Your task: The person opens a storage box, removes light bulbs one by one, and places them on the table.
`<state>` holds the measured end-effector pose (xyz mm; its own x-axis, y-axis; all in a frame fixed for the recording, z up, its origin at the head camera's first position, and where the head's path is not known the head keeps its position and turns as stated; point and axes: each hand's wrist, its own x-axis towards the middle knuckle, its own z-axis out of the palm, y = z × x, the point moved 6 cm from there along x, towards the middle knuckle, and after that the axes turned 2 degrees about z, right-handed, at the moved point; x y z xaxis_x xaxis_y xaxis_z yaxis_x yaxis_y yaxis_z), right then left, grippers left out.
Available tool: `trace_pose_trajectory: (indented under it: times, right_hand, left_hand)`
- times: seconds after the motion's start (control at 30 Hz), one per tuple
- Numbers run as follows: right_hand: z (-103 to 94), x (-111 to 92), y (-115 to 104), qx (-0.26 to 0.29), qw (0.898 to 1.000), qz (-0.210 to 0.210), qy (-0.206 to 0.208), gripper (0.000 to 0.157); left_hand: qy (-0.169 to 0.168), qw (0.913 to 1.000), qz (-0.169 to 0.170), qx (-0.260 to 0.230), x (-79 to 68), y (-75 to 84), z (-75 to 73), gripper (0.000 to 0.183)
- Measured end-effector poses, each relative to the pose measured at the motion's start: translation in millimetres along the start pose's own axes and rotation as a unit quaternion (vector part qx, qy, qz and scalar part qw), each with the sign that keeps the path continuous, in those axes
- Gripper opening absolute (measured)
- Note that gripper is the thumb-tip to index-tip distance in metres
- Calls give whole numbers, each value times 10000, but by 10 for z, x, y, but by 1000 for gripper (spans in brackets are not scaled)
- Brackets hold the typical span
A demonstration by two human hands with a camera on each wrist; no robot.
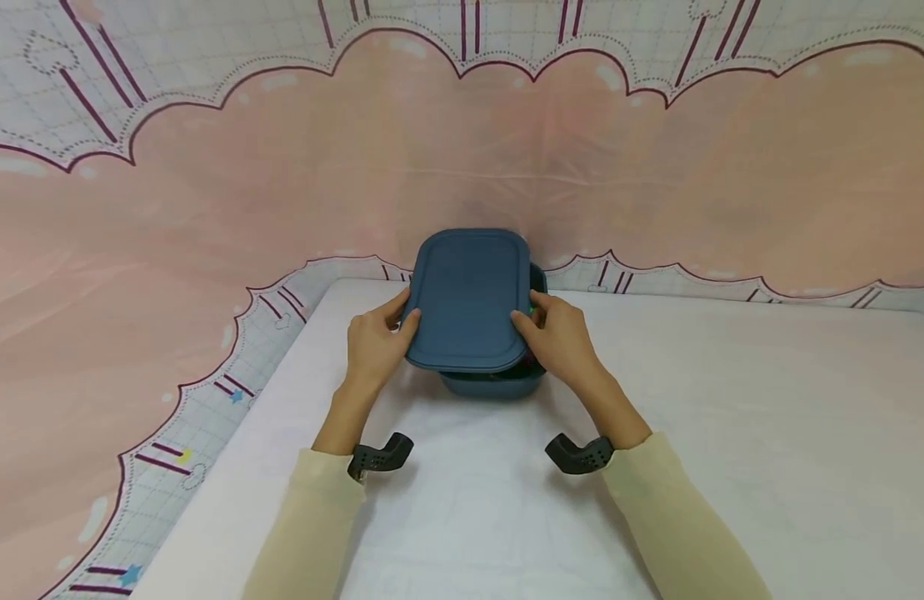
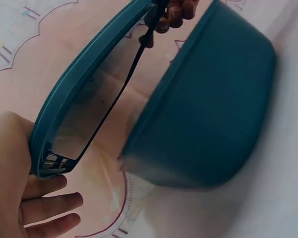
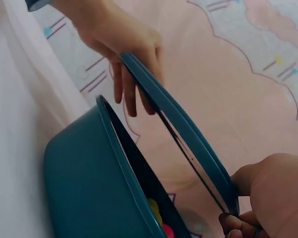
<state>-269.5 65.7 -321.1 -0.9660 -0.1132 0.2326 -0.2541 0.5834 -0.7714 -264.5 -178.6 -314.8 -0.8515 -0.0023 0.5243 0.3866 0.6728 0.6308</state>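
A blue rectangular lid (image 1: 472,300) with rounded corners is held above a matching deep blue box (image 1: 491,387). My left hand (image 1: 377,343) pinches the lid's left edge, thumb on top and fingers beneath. On the opposite edge, my right hand (image 1: 564,335) grips the lid between thumb and fingers. Both wrist views show a gap between the lid (image 2: 64,106) and the box (image 3: 99,183). Inside the box, the right wrist view catches a yellow-green thing (image 3: 155,210) and a pinkish-red thing (image 3: 168,230), their kinds unclear. The lid hides most of the interior in the head view.
The box stands on a white-covered table (image 1: 731,433), close to its back edge. Behind it hangs a peach and white patterned cloth (image 1: 656,183), which also shows along the table's left side. A black wrist device (image 1: 580,454) sits on each forearm.
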Motion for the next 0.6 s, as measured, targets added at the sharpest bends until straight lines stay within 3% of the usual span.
trace_pose_trajectory:
  times: [0.4,0.6]
  right_hand:
    - [272,66,-286,95,9999,-103,-26,53]
    - [437,66,-409,292,9992,-30,-270,55]
  left_hand:
    - [59,9993,-373,-72,-20,-226,-332,44]
    - [185,9989,-403,-174,-42,-319,-537,42]
